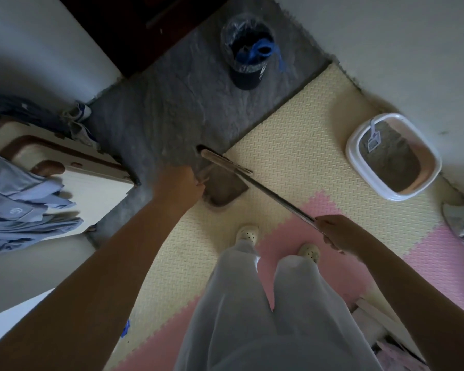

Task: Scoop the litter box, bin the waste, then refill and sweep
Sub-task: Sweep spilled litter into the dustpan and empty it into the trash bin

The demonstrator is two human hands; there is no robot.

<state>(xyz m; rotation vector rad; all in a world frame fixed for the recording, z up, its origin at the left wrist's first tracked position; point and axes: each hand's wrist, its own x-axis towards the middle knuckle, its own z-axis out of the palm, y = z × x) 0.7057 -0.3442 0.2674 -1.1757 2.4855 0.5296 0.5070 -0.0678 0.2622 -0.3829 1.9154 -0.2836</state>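
My right hand (332, 232) grips the long thin handle of a broom (273, 194), whose pale head (225, 162) rests on the floor where the grey floor meets the yellow foam mat (292, 145). My left hand (182, 183) holds the grey dustpan (225, 187) by its handle, just in front of the broom head. The white litter box (393, 156) stands at the right by the wall, filled with grey litter, and a pale scoop (374, 137) lies in it. A dark bin (248, 49) lined with a clear bag stands at the top on the grey floor.
A cream cabinet (73, 167) draped with blue clothes (24, 199) stands on the left, with shoes (79, 119) beside it. A crumpled bag (462, 223) lies at the right edge. Pink mat tiles (306, 210) and my two feet are below the broom.
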